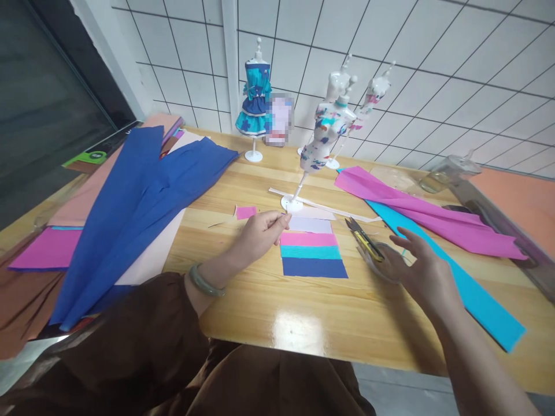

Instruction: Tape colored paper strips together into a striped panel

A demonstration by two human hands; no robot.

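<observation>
My left hand [259, 234] is pinched shut at the left edge of a small stack of crepe paper pieces [313, 247], layered white, pink, turquoise and dark blue on the wooden table [243, 300]. My right hand [418, 266] hovers with its fingers spread over a clear tape roll [376, 261], just right of the stack. Yellow-handled scissors [363, 237] lie between the stack and that hand. A small mannequin [323, 138] on a white stand rises just behind the paper pieces.
Large dark blue crepe sheets [143, 208] cover the table's left side. Magenta [429, 216] and turquoise [472, 292] strips lie at the right, near a glass jar [448, 172]. A dressed mannequin [255, 95] and two more stand by the tiled wall. A pink scrap [245, 212] lies nearby.
</observation>
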